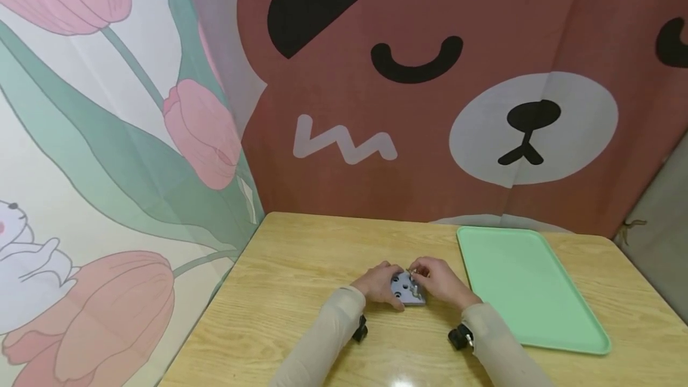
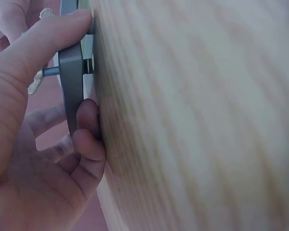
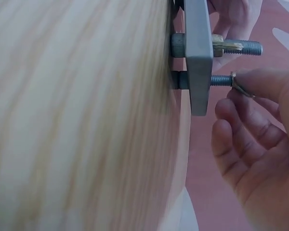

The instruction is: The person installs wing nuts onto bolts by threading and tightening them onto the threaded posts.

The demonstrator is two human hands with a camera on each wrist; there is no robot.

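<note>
My left hand (image 1: 378, 283) grips a grey metal plate (image 1: 408, 299) by its edges and holds it close over the table, thumb on one side and curled fingers on the other. Round holes show in the plate's face. Two bolts pass through it in the right wrist view, their knurled heads (image 3: 178, 45) on the table side. One bolt carries a wing nut (image 3: 218, 45) close against the plate. At the tip of the other bolt (image 3: 220, 80), my right hand (image 1: 439, 280) pinches a second wing nut (image 3: 234, 81) between thumb and finger, with a length of thread showing below it.
A light green tray (image 1: 529, 291) lies on the wooden table (image 1: 301, 255), just right of my right forearm. Behind the table hangs a curtain (image 1: 344, 190) with a bear print, and a tulip-patterned one (image 1: 123, 196) hangs at the left.
</note>
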